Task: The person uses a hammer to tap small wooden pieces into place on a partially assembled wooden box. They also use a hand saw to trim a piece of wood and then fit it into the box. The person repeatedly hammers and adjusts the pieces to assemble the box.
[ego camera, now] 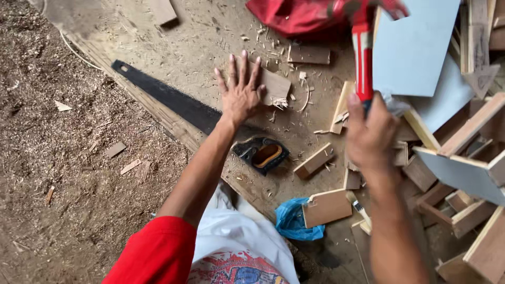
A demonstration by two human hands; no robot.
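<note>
My left hand [241, 89] lies flat with fingers spread on a small rectangular wooden board [273, 87] on the dusty floor. My right hand [370, 131] is closed round the handle of a red claw hammer [363, 52], which is raised upright with its head near the top edge of the view. A black hand saw [173, 100] lies on the floor under my left forearm, its dark handle [262, 154] close to my wrist.
Wood offcuts [314, 160] and shavings lie scattered about. Light blue panels [415, 47] and wooden frame pieces [468, 173] pile up at the right. A blue plastic bag [294, 221] sits by a small board [327, 208]. Red cloth [289, 16] lies at the top. Sawdust covers the left.
</note>
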